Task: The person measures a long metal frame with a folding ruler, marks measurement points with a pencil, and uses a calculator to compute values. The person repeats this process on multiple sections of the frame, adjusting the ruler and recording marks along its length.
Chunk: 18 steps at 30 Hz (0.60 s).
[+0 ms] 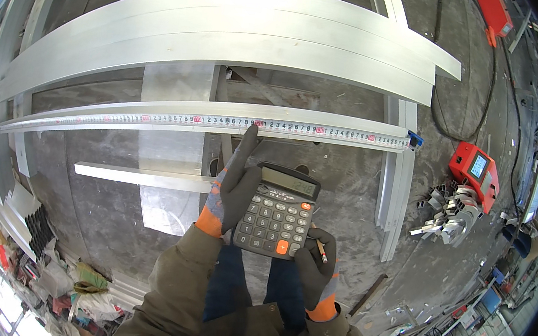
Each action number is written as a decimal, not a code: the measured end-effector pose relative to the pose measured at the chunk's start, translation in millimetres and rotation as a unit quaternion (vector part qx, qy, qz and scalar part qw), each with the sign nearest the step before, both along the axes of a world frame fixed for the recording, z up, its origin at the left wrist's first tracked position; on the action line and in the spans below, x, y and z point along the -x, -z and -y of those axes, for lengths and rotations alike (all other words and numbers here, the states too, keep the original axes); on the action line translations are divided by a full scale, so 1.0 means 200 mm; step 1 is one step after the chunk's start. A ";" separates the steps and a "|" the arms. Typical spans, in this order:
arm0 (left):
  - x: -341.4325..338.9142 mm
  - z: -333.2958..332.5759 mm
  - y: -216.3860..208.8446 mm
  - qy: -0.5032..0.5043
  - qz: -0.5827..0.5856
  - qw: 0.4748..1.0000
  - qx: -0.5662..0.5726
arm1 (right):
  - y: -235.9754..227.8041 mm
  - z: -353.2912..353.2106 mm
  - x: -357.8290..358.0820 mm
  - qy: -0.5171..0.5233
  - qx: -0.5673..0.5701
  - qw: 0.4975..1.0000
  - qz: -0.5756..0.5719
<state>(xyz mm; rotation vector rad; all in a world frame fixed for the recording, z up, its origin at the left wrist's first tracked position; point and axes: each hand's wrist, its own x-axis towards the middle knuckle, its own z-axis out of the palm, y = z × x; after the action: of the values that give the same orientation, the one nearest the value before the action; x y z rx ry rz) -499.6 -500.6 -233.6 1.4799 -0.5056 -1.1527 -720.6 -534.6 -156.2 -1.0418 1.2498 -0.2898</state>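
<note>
- Gripping a dark plastic calculator at centre frame, the gloved left hand clasps its left edge, forefinger extended toward the tape measure.
- Right hand, clenched, supports the lower right corner and pinches a pencil.
- Long flat aluminium profiles lie above.

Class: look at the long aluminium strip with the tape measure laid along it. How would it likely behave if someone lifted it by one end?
The aluminium strip looks long and thin, so it would probably sag and bend when lifted by one end. Being slim metal, it is likely light for its length. The tape measure lying loose on it would probably slide off.
</note>
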 end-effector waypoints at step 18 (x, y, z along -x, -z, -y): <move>-0.03 -0.01 0.09 0.088 0.368 0.925 0.037 | 0.06 0.30 -0.01 -0.009 0.176 0.975 -0.137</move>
<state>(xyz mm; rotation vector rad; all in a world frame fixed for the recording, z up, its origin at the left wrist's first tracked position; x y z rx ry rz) -494.5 -498.4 -251.7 1.8079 -1.2005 -0.6593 -717.8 -595.1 -167.8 -1.4339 1.4687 -0.3723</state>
